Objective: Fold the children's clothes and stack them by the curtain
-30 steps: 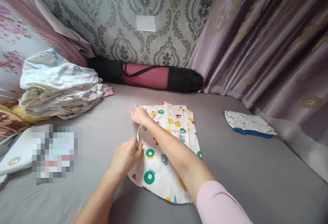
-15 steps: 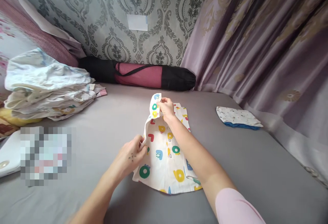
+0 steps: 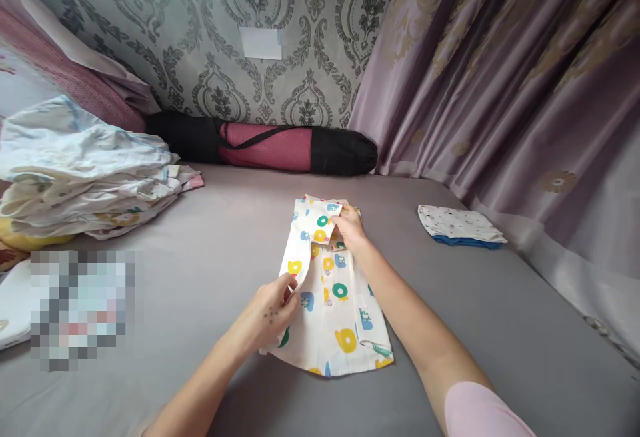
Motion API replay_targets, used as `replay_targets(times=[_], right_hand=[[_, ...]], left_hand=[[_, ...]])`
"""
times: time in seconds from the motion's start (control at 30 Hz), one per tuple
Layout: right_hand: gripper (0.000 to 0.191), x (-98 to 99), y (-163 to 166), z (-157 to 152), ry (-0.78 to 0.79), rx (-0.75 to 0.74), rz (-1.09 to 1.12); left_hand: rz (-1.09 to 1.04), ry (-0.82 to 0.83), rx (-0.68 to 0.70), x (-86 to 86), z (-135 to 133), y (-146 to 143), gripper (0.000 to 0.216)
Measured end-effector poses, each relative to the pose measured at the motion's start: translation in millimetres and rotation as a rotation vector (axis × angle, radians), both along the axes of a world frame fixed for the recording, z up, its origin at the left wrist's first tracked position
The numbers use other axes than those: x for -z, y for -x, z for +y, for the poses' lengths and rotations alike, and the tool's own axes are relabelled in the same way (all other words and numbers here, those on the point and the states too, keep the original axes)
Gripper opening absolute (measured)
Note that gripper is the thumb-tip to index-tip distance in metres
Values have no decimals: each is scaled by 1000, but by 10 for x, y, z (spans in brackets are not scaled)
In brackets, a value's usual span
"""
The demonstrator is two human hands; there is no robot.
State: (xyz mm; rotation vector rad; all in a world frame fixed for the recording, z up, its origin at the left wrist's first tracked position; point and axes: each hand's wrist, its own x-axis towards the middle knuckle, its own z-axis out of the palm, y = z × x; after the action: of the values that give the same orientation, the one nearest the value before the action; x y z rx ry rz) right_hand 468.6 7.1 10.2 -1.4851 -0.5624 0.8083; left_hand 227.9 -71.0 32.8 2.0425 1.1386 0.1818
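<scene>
Two bare hands hold a small white shirt printed with colourful figures, which lies on a grey sheet beneath and between them. The left hand is nearly closed, pinching the shirt's folded-in side edge between thumb and fingers; some of its fingertips are lost behind the cloth. Ahead of it and to its right, the right hand is also narrow, thumb on top, gripping the end of a sleeve laid across the top of the shirt. How its other fingers sit beneath the cloth cannot be made out. The sleeve and that hand cover much of the collar, and the right forearm crosses in front of part of the shirt's edge.

Far left of the left hand, a blocky blur hides one thing beyond recognition; the white object beside it is cut off by the picture's edge, as is the heap of clothes farther ahead. Well to the right of the right hand lies a folded stack, white cloth over blue cloth.
</scene>
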Motion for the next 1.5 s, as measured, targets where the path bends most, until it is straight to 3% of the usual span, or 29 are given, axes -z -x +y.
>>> replay_targets(times=[0.13,0.27,0.47,0.53,0.63,0.73,0.9,1.13,1.33,1.5], right_hand=[[65,19,-96,-16,49,-63,-130],[62,13,-206,-51,201,-50,-437],[46,-30,-159,-88,292,10,-1048],[48,-34,-51,-64,255,-73,-1159],[51,-15,139,7,207,-336,-1288],[57,24,273,116,239,-583,-1361],[62,149,294,313,282,-687,-1407],[62,305,246,399,337,-710,-1412],[62,203,265,394,340,-753,-1348],[63,161,312,556,291,-697,-1397]], left_hand=[[-37,52,32,0,2,-1,23],[-29,62,58,-9,19,-1,36],[54,-152,53,-5,58,36,35],[54,-278,80,35,70,59,35],[-58,-468,193,183,90,81,36],[-57,-602,299,395,104,71,45],[94,-597,374,600,93,44,56],[120,-603,373,594,47,53,56],[124,-631,383,592,48,53,54],[96,-613,385,563,53,72,60]])
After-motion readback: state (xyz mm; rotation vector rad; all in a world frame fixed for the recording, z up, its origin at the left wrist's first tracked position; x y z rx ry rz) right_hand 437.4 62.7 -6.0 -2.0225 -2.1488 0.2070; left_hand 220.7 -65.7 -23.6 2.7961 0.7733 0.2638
